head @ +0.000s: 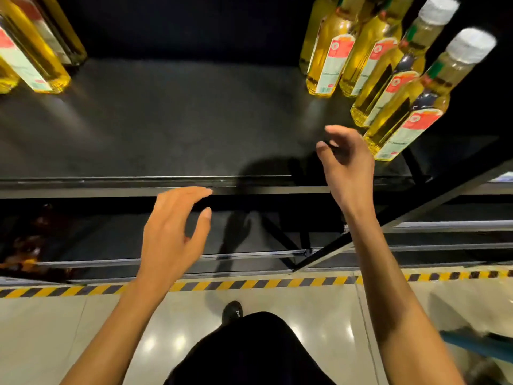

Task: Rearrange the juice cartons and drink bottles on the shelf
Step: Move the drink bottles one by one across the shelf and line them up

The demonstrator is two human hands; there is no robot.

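Several bottles of yellow liquid with red-and-white labels stand at the right end of the dark shelf (pixel 166 129). The nearest of them (pixel 410 118) has a white cap, and another (pixel 385 79) stands behind it. More yellow bottles (pixel 30 56) stand at the shelf's far left. My right hand (pixel 347 162) hovers over the shelf just left of the nearest bottle, fingers loosely curled, holding nothing. My left hand (pixel 175 234) hangs in front of the shelf's front edge, fingers relaxed and empty. No juice cartons are in view.
A lower shelf (pixel 249 237) runs below, with dark brownish bottles (pixel 25 245) at its left end. A black diagonal frame post (pixel 402 215) stands at the right. Yellow-black hazard tape (pixel 249 284) marks the shiny floor, where my shoe (pixel 232 311) shows.
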